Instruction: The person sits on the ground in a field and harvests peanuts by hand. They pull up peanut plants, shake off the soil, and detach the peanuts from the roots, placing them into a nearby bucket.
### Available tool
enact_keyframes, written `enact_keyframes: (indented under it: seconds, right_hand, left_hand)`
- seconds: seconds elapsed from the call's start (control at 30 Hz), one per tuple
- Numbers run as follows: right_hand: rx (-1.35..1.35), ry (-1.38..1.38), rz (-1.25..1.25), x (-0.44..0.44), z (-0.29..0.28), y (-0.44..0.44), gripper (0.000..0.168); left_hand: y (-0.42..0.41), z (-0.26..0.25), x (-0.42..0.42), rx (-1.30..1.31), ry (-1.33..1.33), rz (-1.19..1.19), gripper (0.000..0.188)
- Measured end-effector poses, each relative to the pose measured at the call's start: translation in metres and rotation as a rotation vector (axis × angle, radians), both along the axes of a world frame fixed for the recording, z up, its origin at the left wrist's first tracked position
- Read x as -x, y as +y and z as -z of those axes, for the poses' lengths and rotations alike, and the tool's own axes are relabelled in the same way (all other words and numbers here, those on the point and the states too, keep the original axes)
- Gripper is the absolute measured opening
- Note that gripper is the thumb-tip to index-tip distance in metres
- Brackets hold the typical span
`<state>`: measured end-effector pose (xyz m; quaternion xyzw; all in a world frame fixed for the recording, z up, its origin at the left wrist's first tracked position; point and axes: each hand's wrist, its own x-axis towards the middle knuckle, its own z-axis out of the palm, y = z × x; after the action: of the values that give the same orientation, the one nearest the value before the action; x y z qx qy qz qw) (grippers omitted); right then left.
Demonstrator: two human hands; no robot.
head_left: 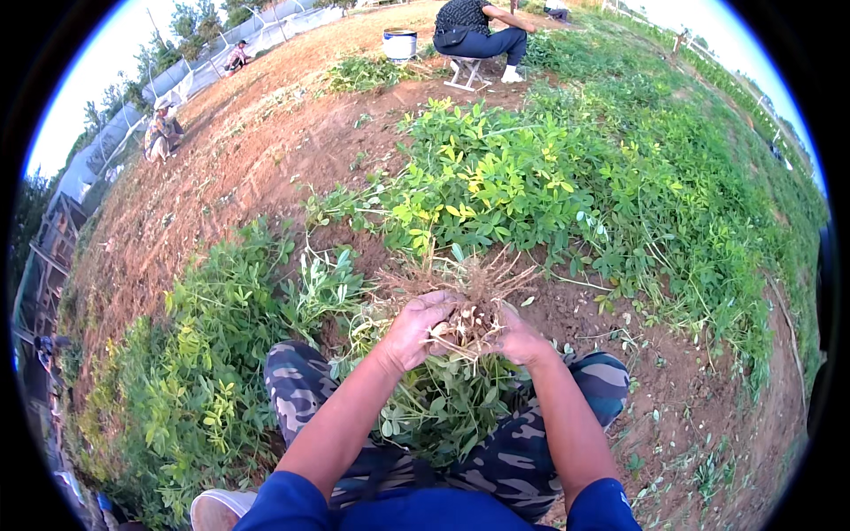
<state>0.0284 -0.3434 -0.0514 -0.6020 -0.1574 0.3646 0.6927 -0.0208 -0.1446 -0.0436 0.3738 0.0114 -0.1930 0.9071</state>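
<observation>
An uprooted bunch of peanut plants [451, 401] lies between my knees, its leafy tops toward my body and its roots pointing away. The tangled brown roots [485, 279] fan out beyond my hands. Pale peanut pods [468, 322] cluster among the stems at the root base. My left hand [420, 328] grips the bunch from the left, fingers curled around the stems by the pods. From the other side, my right hand [521, 335] closes on the same root base; its fingertips are partly hidden behind the roots.
Standing peanut plants [505, 179] grow ahead and to the right. Pulled plants [199, 372] are heaped at the left. A white bucket [219, 510] stands beside my left hip. Farther off, a person sits on a folding stool [467, 73] near another bucket [400, 46]. More people crouch at the left.
</observation>
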Motion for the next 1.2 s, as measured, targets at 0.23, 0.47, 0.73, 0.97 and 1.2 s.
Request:
enact_keyframes:
  seconds: [0.23,0.47,0.73,0.97,1.2]
  right_hand:
    - [-0.022,-0.024,0.042,-0.005,0.011,-0.002,0.074]
    - [-0.031,-0.127,-0.023,-0.003,0.007,0.001,0.072]
    - [0.037,-0.171,-0.021,-0.001,0.004,0.003,0.065]
    - [0.024,-0.218,-0.107,0.000,-0.008,0.010,0.063]
    - [0.066,-0.292,-0.110,-0.001,0.001,0.007,0.057]
  left_hand:
    - [0.009,-0.031,0.012,-0.411,-0.050,-0.003,0.037]
    - [0.009,-0.039,0.015,-0.342,0.008,-0.026,0.049]
    - [0.000,-0.058,0.019,-1.017,-0.205,0.087,0.043]
    - [0.016,-0.023,0.004,-1.225,-0.580,-0.144,0.037]
    - [-0.008,-0.036,0.007,-1.244,-0.543,-0.127,0.038]
